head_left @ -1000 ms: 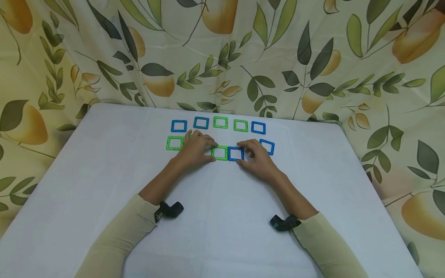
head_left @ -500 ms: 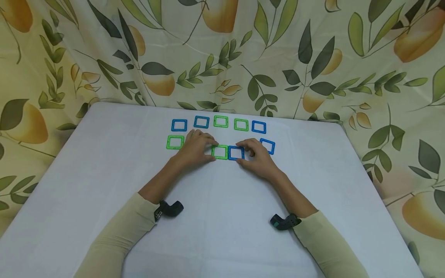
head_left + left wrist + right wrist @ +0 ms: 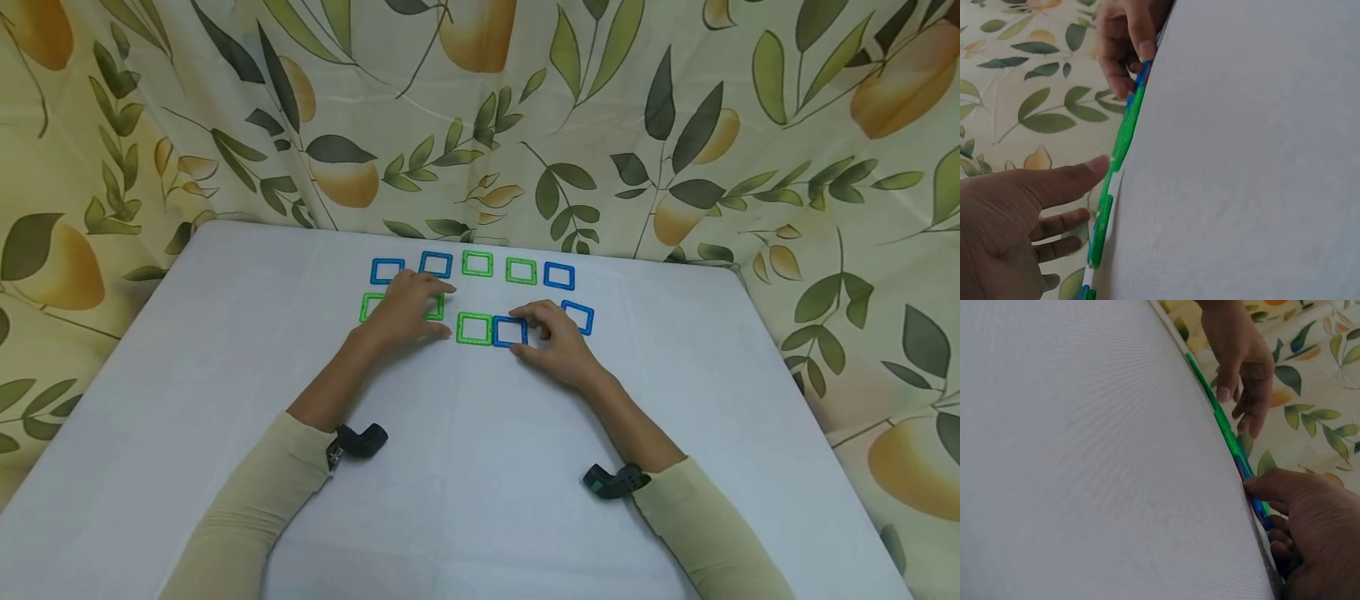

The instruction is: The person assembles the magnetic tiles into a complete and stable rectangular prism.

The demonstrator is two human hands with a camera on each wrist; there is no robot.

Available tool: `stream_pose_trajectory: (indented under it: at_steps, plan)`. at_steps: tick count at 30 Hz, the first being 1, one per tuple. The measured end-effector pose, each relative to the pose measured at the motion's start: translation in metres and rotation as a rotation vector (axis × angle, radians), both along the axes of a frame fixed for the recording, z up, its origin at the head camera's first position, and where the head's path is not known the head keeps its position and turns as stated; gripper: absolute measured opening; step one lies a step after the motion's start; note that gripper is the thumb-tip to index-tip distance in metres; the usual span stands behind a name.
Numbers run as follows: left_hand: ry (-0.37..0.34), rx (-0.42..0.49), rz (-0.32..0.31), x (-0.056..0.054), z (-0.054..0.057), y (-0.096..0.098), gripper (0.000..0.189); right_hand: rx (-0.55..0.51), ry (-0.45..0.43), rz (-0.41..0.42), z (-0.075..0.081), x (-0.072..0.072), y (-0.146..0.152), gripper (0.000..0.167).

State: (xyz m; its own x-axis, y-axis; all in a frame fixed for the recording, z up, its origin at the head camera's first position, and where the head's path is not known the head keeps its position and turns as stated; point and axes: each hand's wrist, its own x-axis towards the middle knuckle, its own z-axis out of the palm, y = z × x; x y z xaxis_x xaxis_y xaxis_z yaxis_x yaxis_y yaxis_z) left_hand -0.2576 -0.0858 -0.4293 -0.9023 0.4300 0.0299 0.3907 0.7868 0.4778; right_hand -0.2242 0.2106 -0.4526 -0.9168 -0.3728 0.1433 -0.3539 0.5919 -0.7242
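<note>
In the head view, a green rectangular frame tile [image 3: 474, 342] and a blue rectangular frame tile [image 3: 496, 332] lie side by side on the white-covered table, edges meeting. My right hand [image 3: 558, 340] pinches the blue tile by its near and far edges, thumb in front. Left of the green tile, my left hand [image 3: 403, 310] has its thumb and fingers spread, holding nothing. It partly covers another green tile [image 3: 440, 307] beneath it. The left wrist view shows the left thumb beside the row of tiles, apart from the fingers.
Behind the pair runs a row of tiles: blue [image 3: 387, 282], blue [image 3: 435, 276], two green ones [image 3: 477, 274] and blue [image 3: 558, 287]. A green tile [image 3: 364, 309] lies at the left, a blue tile [image 3: 590, 319] at the right. A patterned curtain [image 3: 480, 125] hangs behind the table.
My left hand has let go of the green tile and moved left and slightly back, uncovering that tile's left edge. The right hand stays on the blue tile.
</note>
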Motion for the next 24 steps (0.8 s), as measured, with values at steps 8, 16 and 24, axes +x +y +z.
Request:
stream_pose_trajectory:
  at_steps: [8, 16, 24]
  plan:
    - [0.018, -0.021, 0.005, -0.008, 0.002, -0.014, 0.071, -0.001, 0.0, 0.009, 0.001, 0.0, -0.001, 0.049]
    - [-0.007, -0.037, 0.051, -0.008, 0.001, -0.022, 0.069, 0.0, -0.005, 0.001, 0.004, 0.003, -0.001, 0.048]
    - [-0.022, -0.049, 0.074, -0.01, -0.002, -0.024, 0.066, 0.008, -0.016, -0.005, 0.003, 0.003, -0.001, 0.048]
